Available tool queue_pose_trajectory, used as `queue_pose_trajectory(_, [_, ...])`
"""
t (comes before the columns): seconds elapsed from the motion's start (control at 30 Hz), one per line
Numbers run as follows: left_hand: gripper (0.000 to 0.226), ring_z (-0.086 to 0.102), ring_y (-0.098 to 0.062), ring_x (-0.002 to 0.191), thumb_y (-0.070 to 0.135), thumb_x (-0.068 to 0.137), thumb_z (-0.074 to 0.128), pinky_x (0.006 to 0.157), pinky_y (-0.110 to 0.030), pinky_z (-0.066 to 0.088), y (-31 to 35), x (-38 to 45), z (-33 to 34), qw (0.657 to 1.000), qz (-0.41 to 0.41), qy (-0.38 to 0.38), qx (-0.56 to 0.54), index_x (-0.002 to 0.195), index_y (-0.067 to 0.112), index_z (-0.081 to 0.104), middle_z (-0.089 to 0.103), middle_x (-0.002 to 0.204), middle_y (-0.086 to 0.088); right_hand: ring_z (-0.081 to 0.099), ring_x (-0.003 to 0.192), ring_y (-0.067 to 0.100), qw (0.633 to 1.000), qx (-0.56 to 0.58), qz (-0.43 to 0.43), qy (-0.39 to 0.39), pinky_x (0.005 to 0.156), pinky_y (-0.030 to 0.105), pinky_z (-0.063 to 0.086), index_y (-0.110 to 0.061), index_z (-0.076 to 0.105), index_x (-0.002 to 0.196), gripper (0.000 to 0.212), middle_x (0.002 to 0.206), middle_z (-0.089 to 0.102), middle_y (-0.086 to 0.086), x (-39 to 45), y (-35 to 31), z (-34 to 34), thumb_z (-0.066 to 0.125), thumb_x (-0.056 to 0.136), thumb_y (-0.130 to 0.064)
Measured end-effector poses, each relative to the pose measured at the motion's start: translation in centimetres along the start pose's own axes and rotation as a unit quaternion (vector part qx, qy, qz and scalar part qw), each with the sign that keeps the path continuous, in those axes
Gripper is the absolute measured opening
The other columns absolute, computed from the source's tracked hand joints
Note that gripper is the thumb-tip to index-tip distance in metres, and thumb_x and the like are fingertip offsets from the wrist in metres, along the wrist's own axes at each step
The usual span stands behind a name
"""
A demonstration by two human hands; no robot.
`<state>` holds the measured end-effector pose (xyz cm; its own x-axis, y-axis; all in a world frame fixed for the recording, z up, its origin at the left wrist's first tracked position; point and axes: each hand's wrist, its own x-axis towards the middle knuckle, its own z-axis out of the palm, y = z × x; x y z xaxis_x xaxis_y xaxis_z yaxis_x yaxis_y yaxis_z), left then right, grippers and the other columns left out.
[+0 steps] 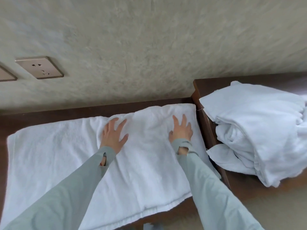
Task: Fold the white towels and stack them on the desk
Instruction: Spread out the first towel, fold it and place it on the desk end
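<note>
Beige metal-look socket plate [39, 67] sits on the rough plaster wall [132, 47] at the far left, with the corner of a second plate [5, 75] cut off by the frame edge beside it. Below runs the dark wooden desk [49, 114], and spread flat across it is a white towel [49, 155], its near hem hanging just over the front edge. The left hand [113, 135] lies palm down on the towel's far half, fingers straight and fanned apart, pressing the cloth and grasping nothing. Just to its right, the right hand [181, 130] rests the same way near the towel's far right corner, fingers extended and spread, holding nothing. Both arms wear grey-green sleeves [66, 188] with a thumb slit at the cuff. Further right, a higher dark wooden surface [216, 83] butts against the desk, and on it lies a heap of white towels [257, 135], loosely bundled and creased, with one flap drooping toward the spread towel without clearly touching it.
</note>
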<state>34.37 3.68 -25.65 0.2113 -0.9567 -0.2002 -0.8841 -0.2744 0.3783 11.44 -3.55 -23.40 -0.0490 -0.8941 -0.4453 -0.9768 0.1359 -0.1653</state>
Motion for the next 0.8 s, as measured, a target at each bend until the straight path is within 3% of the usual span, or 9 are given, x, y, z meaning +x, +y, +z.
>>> queue_pose_trajectory(0.07, [0.059, 0.013, -0.032, 0.143, 0.042, 0.094, 0.046, 0.115, -0.045, 0.018, -0.2, -0.4, 0.1, 1.000, -0.015, 0.023, 0.016, 0.147, 0.031, 0.023, 0.013, 0.155, -0.010, -0.004, 0.143, 0.037, 0.998, -0.026, -0.032, -0.048, 0.114, 0.055, 0.016, -0.040, 0.004, 0.147, 0.059, 0.157, -0.011, -0.002, -1.6, 1.3, 2.1, 0.035, 0.098, -0.028])
queue_pose_trajectory(0.17, [0.070, -0.018, -0.032, 0.144, 0.057, 0.092, 0.034, 0.118, -0.043, -0.002, -0.4, -1.0, 1.4, 0.992, 0.001, -0.093, 0.085, 0.149, 0.034, 0.000, -0.017, 0.156, -0.012, -0.017, 0.141, 0.039, 0.995, -0.067, -0.010, -0.073, 0.113, 0.060, 0.008, -0.046, -0.013, 0.143, 0.055, 0.155, -0.024, -0.005, -3.1, 3.9, 4.2, 0.020, 0.101, -0.034])
queue_pose_trajectory(0.27, [0.078, -0.028, -0.034, 0.140, 0.069, 0.085, 0.031, 0.118, -0.044, -0.004, -0.2, -0.1, 2.2, 0.982, 0.019, -0.134, 0.132, 0.147, 0.039, -0.007, -0.029, 0.154, -0.009, -0.015, 0.141, 0.041, 0.995, -0.084, 0.030, -0.044, 0.113, 0.061, 0.011, -0.042, -0.023, 0.140, 0.056, 0.154, -0.026, -0.005, -3.9, 5.6, 4.9, 0.016, 0.100, -0.040])
queue_pose_trajectory(0.4, [0.082, -0.028, -0.037, 0.140, 0.071, 0.083, 0.034, 0.117, -0.046, -0.005, 1.0, 1.4, 1.8, 0.976, 0.010, -0.168, 0.140, 0.146, 0.041, -0.009, -0.029, 0.153, -0.007, -0.005, 0.144, 0.037, 0.998, -0.036, 0.052, -0.011, 0.114, 0.052, 0.016, -0.030, -0.002, 0.149, 0.057, 0.158, -0.010, -0.001, -5.1, 6.6, 4.4, 0.026, 0.100, -0.039])
queue_pose_trajectory(0.5, [0.073, -0.012, -0.031, 0.145, 0.056, 0.088, 0.047, 0.119, -0.043, 0.003, 1.6, -0.4, 1.2, 0.991, -0.012, -0.113, 0.067, 0.149, 0.035, 0.012, -0.010, 0.158, -0.005, 0.026, 0.139, 0.033, 0.992, 0.112, 0.004, 0.059, 0.113, 0.043, 0.026, -0.013, 0.037, 0.142, 0.052, 0.151, 0.029, 0.013, -9.1, 8.0, 4.8, 0.052, 0.092, -0.018])
queue_pose_trajectory(0.57, [0.068, -0.002, -0.030, 0.146, 0.051, 0.088, 0.051, 0.118, -0.043, 0.007, 1.5, -2.3, 1.2, 0.994, -0.019, -0.094, 0.060, 0.146, 0.035, 0.020, 0.000, 0.157, -0.005, 0.036, 0.132, 0.035, 0.985, 0.128, 0.026, 0.113, 0.107, 0.046, 0.034, -0.013, 0.049, 0.132, 0.049, 0.142, 0.040, 0.016, -12.5, 9.4, 6.0, 0.063, 0.084, -0.012])
queue_pose_trajectory(0.67, [0.056, 0.008, -0.029, 0.145, 0.037, 0.096, 0.044, 0.119, -0.043, 0.012, 1.1, -2.2, 0.6, 0.994, 0.001, -0.072, 0.077, 0.147, 0.031, 0.022, 0.010, 0.156, -0.006, 0.034, 0.121, 0.033, 0.962, 0.188, 0.147, 0.130, 0.097, 0.045, 0.041, -0.016, 0.050, 0.129, 0.048, 0.137, 0.035, 0.015, -15.3, 10.8, 7.5, 0.063, 0.084, -0.008])
queue_pose_trajectory(0.73, [0.055, 0.011, -0.029, 0.144, 0.024, 0.098, 0.041, 0.117, -0.043, 0.016, 0.9, 0.2, 0.0, 0.995, -0.008, -0.035, 0.090, 0.148, 0.029, 0.019, 0.013, 0.156, -0.008, 0.038, 0.116, 0.034, 0.905, 0.318, 0.261, 0.103, 0.096, 0.040, 0.041, -0.020, 0.045, 0.132, 0.050, 0.133, 0.029, 0.017, -15.2, 10.8, 7.4, 0.061, 0.086, -0.008])
queue_pose_trajectory(0.8, [0.059, 0.012, -0.029, 0.144, 0.021, 0.098, 0.043, 0.115, -0.045, 0.015, 0.6, 2.6, -0.7, 0.989, -0.016, -0.051, 0.138, 0.148, 0.032, 0.014, 0.012, 0.156, -0.007, 0.044, 0.113, 0.036, 0.855, 0.388, 0.337, 0.064, 0.093, 0.039, 0.044, -0.028, 0.037, 0.136, 0.057, 0.133, 0.025, 0.018, -14.7, 10.3, 7.3, 0.061, 0.086, -0.014])
